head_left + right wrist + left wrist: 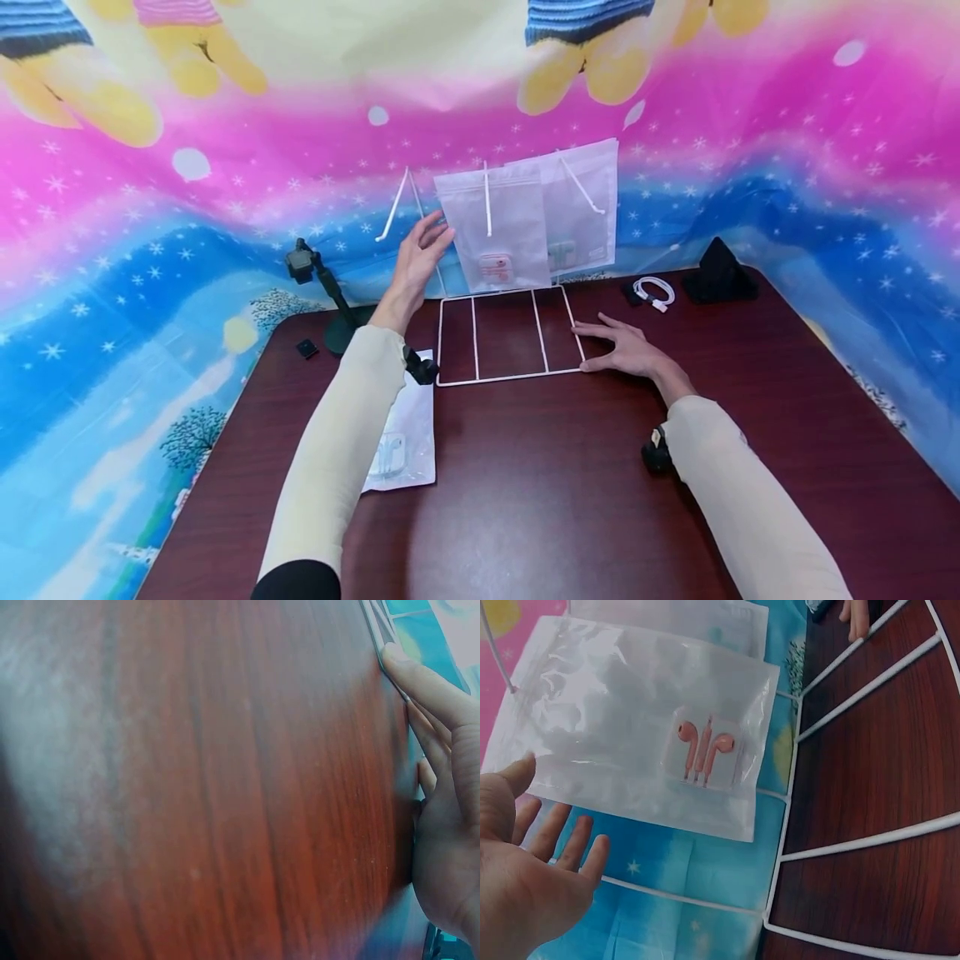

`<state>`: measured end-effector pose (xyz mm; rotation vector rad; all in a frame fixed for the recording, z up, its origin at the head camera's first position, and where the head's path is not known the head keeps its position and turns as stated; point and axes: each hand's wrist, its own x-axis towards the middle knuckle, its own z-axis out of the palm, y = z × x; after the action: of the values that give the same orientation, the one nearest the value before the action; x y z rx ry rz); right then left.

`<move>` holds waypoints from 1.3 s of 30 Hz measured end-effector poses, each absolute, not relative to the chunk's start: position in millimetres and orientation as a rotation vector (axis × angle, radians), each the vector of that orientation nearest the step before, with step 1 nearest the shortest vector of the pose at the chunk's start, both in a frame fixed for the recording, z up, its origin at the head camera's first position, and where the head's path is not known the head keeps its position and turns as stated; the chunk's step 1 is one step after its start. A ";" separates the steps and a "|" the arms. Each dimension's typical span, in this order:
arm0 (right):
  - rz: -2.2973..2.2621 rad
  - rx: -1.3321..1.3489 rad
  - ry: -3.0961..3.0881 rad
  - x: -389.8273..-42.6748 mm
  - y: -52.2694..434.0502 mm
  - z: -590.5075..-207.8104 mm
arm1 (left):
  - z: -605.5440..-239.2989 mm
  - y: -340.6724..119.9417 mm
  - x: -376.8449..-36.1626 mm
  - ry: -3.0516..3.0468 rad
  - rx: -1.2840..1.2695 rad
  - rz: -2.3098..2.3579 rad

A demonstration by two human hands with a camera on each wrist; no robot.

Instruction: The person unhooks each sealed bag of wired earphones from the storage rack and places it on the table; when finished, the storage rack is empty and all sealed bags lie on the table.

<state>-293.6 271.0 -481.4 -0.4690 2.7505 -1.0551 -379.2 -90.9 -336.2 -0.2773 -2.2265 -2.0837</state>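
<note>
Pouches (498, 225): 2 on rack (510, 337), 1 on table (570, 483).

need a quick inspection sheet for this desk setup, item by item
surface: dark red-brown wooden table, glossy.
job's things: white wire rack, its base flat on the table; frosted plastic pouch with pink earphones hangs on the rack's upright part, and a second frosted pouch hangs behind it.
clutter: another frosted pouch with white earphones lying flat by the left forearm; small black stand; black wedge-shaped object.
hands: left hand open, raised beside the pink-earphone pouch, not touching it in the wrist view; right hand flat on the table, fingers against the rack's right edge.
cables: coiled white cable on the table.
surroundings: pink and blue starry printed cloth behind.
</note>
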 end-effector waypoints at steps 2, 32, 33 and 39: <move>-1.050 -0.471 2.758 -294.0 272.1 -480.9 | -334.2 -87.9 -378.6 -2.193 -0.257 -2.096; -1.065 -0.453 2.759 -292.6 269.3 -480.0 | -309.7 -103.3 -297.5 -2.251 -0.317 -2.071; -1.062 -0.457 2.760 -292.9 269.3 -480.5 | -309.9 -103.9 -293.5 -2.254 -0.325 -2.074; -1.058 -0.462 2.757 -292.1 269.1 -482.6 | -309.6 -107.6 -270.8 -2.296 -0.346 -2.047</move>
<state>-292.1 269.1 -482.6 -0.4619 2.7569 -1.0584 -270.8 -107.6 -309.6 -0.3459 -2.2958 -2.0475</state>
